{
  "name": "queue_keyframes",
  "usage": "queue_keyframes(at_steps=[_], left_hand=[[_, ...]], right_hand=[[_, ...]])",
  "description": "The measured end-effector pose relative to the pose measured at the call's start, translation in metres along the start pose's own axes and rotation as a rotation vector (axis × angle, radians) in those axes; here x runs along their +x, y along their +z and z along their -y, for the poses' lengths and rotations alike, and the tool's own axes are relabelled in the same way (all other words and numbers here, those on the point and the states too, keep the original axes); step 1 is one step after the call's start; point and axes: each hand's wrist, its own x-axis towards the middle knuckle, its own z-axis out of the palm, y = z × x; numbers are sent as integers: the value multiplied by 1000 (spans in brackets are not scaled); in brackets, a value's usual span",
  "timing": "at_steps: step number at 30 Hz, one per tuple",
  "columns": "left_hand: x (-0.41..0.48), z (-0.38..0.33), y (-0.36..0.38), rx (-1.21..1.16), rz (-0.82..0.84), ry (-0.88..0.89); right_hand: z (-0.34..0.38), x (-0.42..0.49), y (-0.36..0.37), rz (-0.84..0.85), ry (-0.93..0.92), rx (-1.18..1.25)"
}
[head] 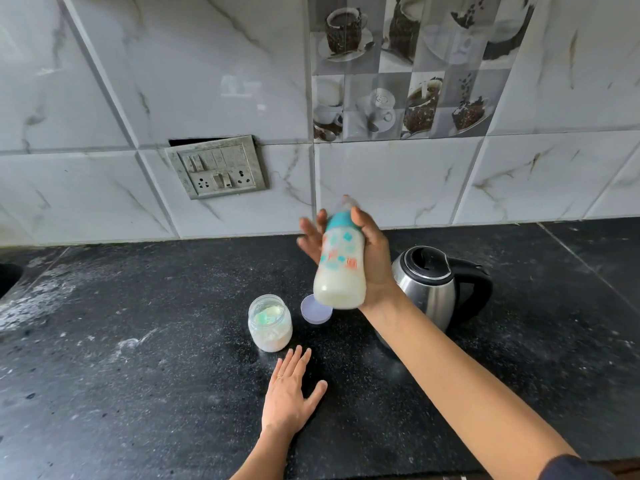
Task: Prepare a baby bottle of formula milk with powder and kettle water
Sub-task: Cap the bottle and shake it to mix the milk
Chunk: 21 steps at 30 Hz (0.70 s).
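My right hand point(372, 258) holds a baby bottle point(341, 261) up in the air above the counter, thumb on one side and fingers behind it. The bottle has a teal collar, a nipple on top and milky white liquid inside; it looks blurred. An open powder jar point(270, 323) with white powder and a green scoop inside stands on the black counter below. Its pale lid point(313, 308) lies beside it, partly hidden by the bottle. My left hand point(289, 393) rests flat on the counter just in front of the jar, holding nothing.
A steel electric kettle point(433, 285) with a black handle and shut lid stands right of the bottle. A switch and socket panel point(216, 168) is on the tiled wall. White powder streaks mark the black counter point(138, 341) at left, near a sink edge point(8, 278).
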Motion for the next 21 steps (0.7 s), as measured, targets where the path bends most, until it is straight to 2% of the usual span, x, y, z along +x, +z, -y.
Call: queue_keyframes(at_steps=[2, 6, 10, 15, 19, 21], left_hand=[[0, 1, 0, -4, -1, 1], [0, 0, 0, -1, 1, 2], [0, 1, -1, 1, 2, 0], [0, 0, -1, 14, 6, 2], [0, 2, 0, 4, 8, -5], [1, 2, -1, 6, 5, 1]], right_hand=[[-6, 0, -3, 9, 57, -27], [0, 4, -5, 10, 3, 68], [-2, -1, -3, 47, 52, -38], [7, 7, -8, -106, -8, 150], [-1, -1, -6, -124, 31, -65], [4, 2, -3, -187, -11, 5]])
